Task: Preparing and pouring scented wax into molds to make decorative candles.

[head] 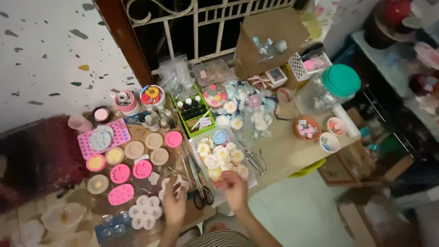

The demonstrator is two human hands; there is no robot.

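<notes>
Person's left hand [174, 204] low at near table edge, fingers blurred; grip cannot be told. Right hand [235, 188] just beside it, fingertips touching the near end of a tray of flower-shaped pieces [222, 158]; whether it pinches one is unclear. Tray's long axis runs from near edge away, tilted slightly left. Black-handled scissors [201, 185] lie between the hands, blades pointing away. Pink moulds [120, 174] left.

Brown cardboard box [270, 39], perhaps open, rear.
</notes>
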